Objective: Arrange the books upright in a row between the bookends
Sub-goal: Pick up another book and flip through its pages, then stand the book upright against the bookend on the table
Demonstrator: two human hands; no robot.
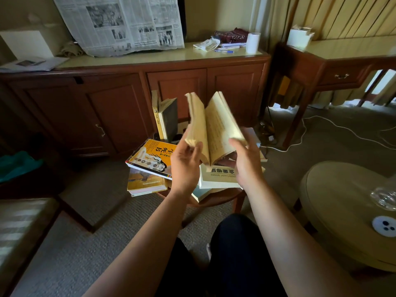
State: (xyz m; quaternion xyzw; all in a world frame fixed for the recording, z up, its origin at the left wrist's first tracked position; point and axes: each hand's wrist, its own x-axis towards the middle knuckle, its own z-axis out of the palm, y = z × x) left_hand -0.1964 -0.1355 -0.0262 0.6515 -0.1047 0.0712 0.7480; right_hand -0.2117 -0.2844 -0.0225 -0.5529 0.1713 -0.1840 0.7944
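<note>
I hold a yellowed paperback open in the air above a small round wooden table. My left hand grips its left half, thumb on the pages. My right hand holds the right half from below. Behind it two books stand upright on the table's far side. Flat on the table lie an orange-covered book, a yellow book under it, and a cream book with printed title under my hands. No bookend is clearly visible.
A wooden cabinet stands behind the table, with newspaper, a paper roll and a pen on top. A round upholstered stool is at the right, a side desk beyond it. White cables trail over the carpet.
</note>
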